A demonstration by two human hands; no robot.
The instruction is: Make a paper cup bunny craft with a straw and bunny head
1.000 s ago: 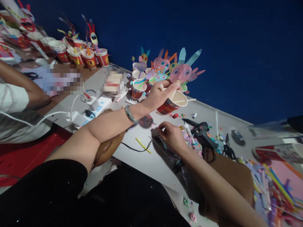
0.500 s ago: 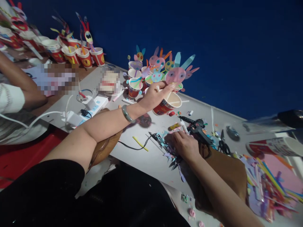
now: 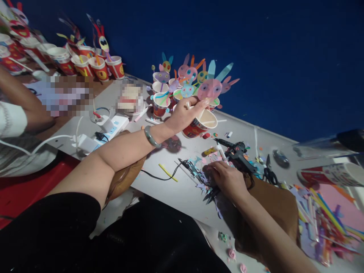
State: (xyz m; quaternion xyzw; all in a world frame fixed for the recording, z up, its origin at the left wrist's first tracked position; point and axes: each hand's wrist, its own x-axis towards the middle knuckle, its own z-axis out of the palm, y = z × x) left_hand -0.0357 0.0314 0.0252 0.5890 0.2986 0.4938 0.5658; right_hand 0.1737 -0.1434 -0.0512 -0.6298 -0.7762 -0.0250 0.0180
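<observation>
My left hand [image 3: 186,113] pinches a pink paper rabbit face [image 3: 209,89] with two pale blue ears, held upright. Just below it is a red paper cup [image 3: 193,129] with a white stick across its mouth; whether my fingers also touch the cup I cannot tell. My right hand [image 3: 229,180] is low over a heap of paper scraps [image 3: 197,167], its fingers curled downward. Something dark and greyish lies under the fingertips, too hidden to name. Beside this hand are a black glue gun [image 3: 240,155] and a glue stick with a yellow label [image 3: 209,151].
Cups with paper animal faces [image 3: 161,104] stand by the blue wall, and more red cups [image 3: 99,70] at far left near another person's arm [image 3: 25,102]. A power strip [image 3: 115,127], black-handled scissors [image 3: 269,175], a tipped cup [image 3: 321,175] and colourful straws [image 3: 324,220] lie around.
My right hand has shifted slightly right and down over the scraps, with its fingers more curled. My left hand keeps hold of the rabbit face, almost unmoved.
</observation>
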